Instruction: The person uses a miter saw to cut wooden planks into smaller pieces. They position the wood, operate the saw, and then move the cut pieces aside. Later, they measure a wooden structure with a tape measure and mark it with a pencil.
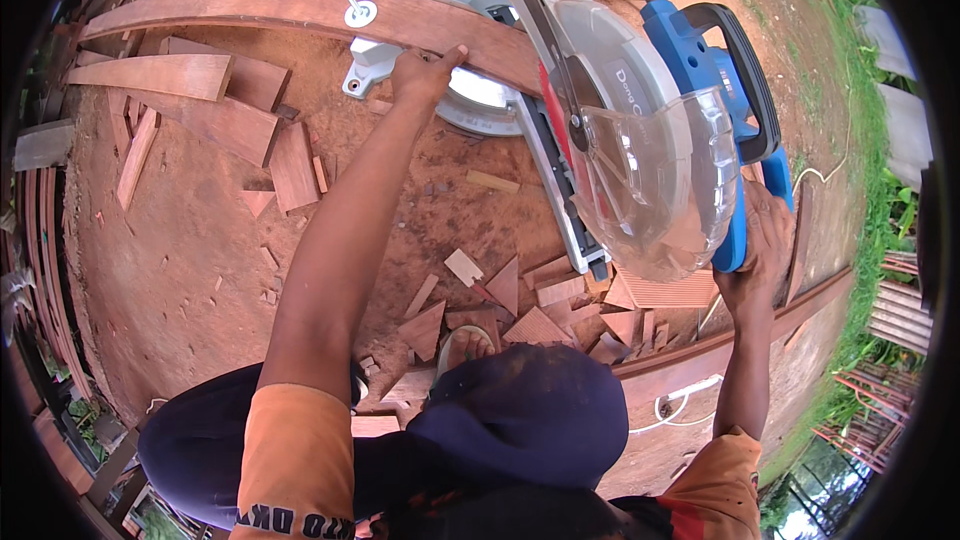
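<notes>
Plank work, outdoors on bare earth. A long reddish-brown wooden plank (270, 8) lay across the silver metal saw base (478, 105), its right end against the saw head, its left stretch reaching well past the base. Left hand (424, 75) was curled on the plank's near edge, fingertips on top. Right hand (760, 240) was wrapped round the blue plastic handle (738, 228), beside the clear plastic guard (655, 175).

Risks, as judged: a leftward overhang could tip or twist the plank if the round silver clamp foot (361, 14) were loose; its tightness could not be told. Left fingers slipping along the wood toward the saw head could be cut. Loose scraps near the sandalled foot (466, 347) could upset footing.

Counts: hands, two; plank on the base, one; handle gripped, one; guard, one; clamp foot, one; sandalled foot plainly seen, one. Reddish wood offcuts (505, 285) near the foot: over ten, overlapping, no exact tally. Small pale wooden block (463, 267): one.
</notes>
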Demonstrator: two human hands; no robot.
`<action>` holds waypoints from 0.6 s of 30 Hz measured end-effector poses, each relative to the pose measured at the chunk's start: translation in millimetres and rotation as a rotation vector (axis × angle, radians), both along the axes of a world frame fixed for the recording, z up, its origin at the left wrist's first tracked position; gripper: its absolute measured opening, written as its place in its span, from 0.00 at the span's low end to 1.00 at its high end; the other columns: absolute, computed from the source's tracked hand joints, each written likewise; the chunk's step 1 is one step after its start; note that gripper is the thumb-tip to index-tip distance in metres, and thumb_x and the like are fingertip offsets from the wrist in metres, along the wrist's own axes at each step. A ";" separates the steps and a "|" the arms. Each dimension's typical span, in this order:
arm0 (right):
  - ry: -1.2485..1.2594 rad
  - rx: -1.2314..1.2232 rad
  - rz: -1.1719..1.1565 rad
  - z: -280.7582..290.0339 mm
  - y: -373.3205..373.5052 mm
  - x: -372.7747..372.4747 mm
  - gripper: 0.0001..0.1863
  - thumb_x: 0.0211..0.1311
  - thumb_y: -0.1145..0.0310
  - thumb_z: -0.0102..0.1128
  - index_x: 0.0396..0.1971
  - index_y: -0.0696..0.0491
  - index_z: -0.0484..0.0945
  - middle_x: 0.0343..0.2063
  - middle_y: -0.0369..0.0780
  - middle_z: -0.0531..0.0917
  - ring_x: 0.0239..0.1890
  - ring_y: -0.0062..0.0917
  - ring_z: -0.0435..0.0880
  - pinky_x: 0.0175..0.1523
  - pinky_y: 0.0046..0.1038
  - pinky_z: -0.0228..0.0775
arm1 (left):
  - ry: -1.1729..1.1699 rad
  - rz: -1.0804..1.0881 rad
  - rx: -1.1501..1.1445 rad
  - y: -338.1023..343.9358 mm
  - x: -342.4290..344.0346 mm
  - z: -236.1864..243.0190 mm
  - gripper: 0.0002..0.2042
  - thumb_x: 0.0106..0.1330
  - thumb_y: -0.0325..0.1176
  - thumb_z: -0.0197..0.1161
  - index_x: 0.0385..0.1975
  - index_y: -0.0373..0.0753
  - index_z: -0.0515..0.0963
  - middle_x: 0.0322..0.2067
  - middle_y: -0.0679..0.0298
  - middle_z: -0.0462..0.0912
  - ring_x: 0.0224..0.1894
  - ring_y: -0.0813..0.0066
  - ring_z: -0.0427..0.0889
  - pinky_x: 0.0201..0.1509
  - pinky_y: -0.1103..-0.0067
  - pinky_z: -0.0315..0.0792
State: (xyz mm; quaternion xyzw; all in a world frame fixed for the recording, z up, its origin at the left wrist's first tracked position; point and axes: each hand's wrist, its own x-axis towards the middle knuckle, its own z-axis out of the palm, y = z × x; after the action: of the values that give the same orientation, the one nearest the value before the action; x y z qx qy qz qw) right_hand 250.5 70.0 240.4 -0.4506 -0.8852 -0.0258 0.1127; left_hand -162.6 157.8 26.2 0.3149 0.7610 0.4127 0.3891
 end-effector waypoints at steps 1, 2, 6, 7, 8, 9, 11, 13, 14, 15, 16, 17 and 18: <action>-0.004 0.027 0.013 -0.6 0.7 -0.3 0.37 0.42 0.77 0.71 0.60 0.59 0.76 0.56 0.49 0.81 0.61 0.47 0.78 0.68 0.46 0.61 | 0.017 0.013 -0.024 0.2 -1.0 -4.8 0.20 0.61 0.43 0.77 0.41 0.30 0.82 0.30 0.63 0.83 0.25 0.77 0.77 0.25 0.76 0.68; -0.011 0.053 0.018 0.1 0.1 -0.4 0.38 0.41 0.77 0.72 0.60 0.58 0.77 0.56 0.47 0.82 0.59 0.45 0.79 0.66 0.45 0.62 | 0.006 0.014 0.020 0.6 -0.1 -7.8 0.20 0.61 0.42 0.77 0.41 0.30 0.83 0.30 0.62 0.84 0.26 0.77 0.77 0.28 0.76 0.69; -0.046 0.088 0.038 4.5 -0.7 -3.0 0.38 0.40 0.77 0.73 0.60 0.59 0.77 0.55 0.46 0.83 0.58 0.44 0.80 0.64 0.46 0.63 | -0.035 0.022 0.039 1.2 1.2 -10.3 0.17 0.62 0.38 0.76 0.40 0.30 0.83 0.31 0.61 0.85 0.29 0.75 0.80 0.35 0.76 0.72; -0.053 0.085 0.039 5.4 -1.6 -3.6 0.38 0.40 0.77 0.73 0.60 0.58 0.77 0.54 0.46 0.83 0.58 0.43 0.80 0.64 0.46 0.63 | -0.047 0.024 0.006 1.0 1.1 -9.0 0.17 0.62 0.37 0.76 0.40 0.30 0.83 0.31 0.61 0.85 0.30 0.75 0.80 0.37 0.76 0.73; -0.051 0.077 0.023 5.1 -3.4 -1.4 0.36 0.41 0.76 0.73 0.58 0.58 0.77 0.54 0.47 0.83 0.58 0.45 0.80 0.64 0.48 0.64 | -0.029 0.015 -0.022 2.6 2.3 -5.3 0.17 0.62 0.37 0.76 0.41 0.29 0.83 0.31 0.61 0.85 0.30 0.75 0.80 0.37 0.76 0.73; -0.051 0.069 0.005 3.4 -6.5 1.7 0.35 0.42 0.76 0.72 0.57 0.58 0.78 0.54 0.48 0.82 0.58 0.47 0.79 0.64 0.50 0.64 | -0.011 0.005 -0.050 3.9 3.2 -1.6 0.17 0.62 0.37 0.76 0.41 0.29 0.82 0.31 0.61 0.85 0.30 0.75 0.80 0.36 0.75 0.73; -0.042 0.074 -0.001 -0.6 -9.5 7.2 0.33 0.42 0.75 0.72 0.56 0.58 0.78 0.54 0.49 0.82 0.58 0.49 0.79 0.64 0.51 0.65 | -0.006 0.012 -0.053 3.7 5.5 0.4 0.18 0.62 0.37 0.76 0.41 0.29 0.82 0.31 0.62 0.85 0.29 0.75 0.79 0.36 0.76 0.72; -0.026 0.102 0.019 -4.5 -9.9 9.7 0.33 0.42 0.75 0.72 0.56 0.58 0.78 0.55 0.49 0.82 0.57 0.49 0.79 0.63 0.51 0.65 | -0.031 0.044 -0.004 1.3 4.4 -2.1 0.18 0.62 0.38 0.76 0.42 0.29 0.82 0.30 0.62 0.85 0.29 0.76 0.79 0.35 0.76 0.72; 0.003 0.113 0.033 -3.3 -8.1 5.9 0.35 0.41 0.75 0.72 0.57 0.58 0.78 0.55 0.48 0.82 0.57 0.48 0.79 0.63 0.50 0.65 | -0.037 0.045 -0.008 1.7 2.8 -2.9 0.18 0.62 0.38 0.76 0.42 0.30 0.82 0.30 0.63 0.84 0.28 0.76 0.78 0.34 0.77 0.71; -0.001 0.104 0.017 -3.2 -7.0 4.8 0.35 0.41 0.75 0.72 0.57 0.58 0.78 0.55 0.48 0.82 0.58 0.48 0.78 0.64 0.49 0.65 | -0.043 0.046 -0.013 2.0 1.4 -3.7 0.18 0.62 0.39 0.76 0.42 0.30 0.81 0.29 0.63 0.84 0.28 0.77 0.78 0.33 0.77 0.71; -0.004 0.095 0.001 -3.4 -6.5 4.6 0.35 0.41 0.75 0.72 0.58 0.57 0.78 0.55 0.47 0.82 0.59 0.48 0.78 0.64 0.49 0.64 | -0.049 0.047 -0.017 2.6 2.1 -4.9 0.18 0.62 0.39 0.76 0.42 0.31 0.81 0.29 0.63 0.84 0.28 0.77 0.77 0.32 0.77 0.70; -0.008 0.085 -0.007 -1.6 -5.6 2.9 0.36 0.41 0.75 0.72 0.58 0.57 0.78 0.56 0.47 0.82 0.59 0.47 0.78 0.65 0.48 0.64 | -0.052 0.045 -0.016 3.0 3.2 -4.0 0.18 0.62 0.39 0.77 0.41 0.31 0.81 0.28 0.63 0.83 0.28 0.78 0.77 0.32 0.78 0.70; -0.008 0.081 -0.021 1.3 -7.2 -1.3 0.37 0.41 0.76 0.72 0.59 0.57 0.77 0.56 0.47 0.81 0.61 0.46 0.77 0.67 0.47 0.61 | -0.055 0.043 -0.014 3.3 4.3 -3.2 0.18 0.62 0.39 0.77 0.41 0.31 0.81 0.28 0.64 0.83 0.27 0.78 0.77 0.31 0.78 0.70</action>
State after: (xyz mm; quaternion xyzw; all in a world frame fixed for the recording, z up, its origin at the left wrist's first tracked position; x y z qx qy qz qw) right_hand 249.2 62.8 241.7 -0.4547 -0.8792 -0.0645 0.1268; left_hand -158.3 161.1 23.1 0.2842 0.7595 0.4241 0.4031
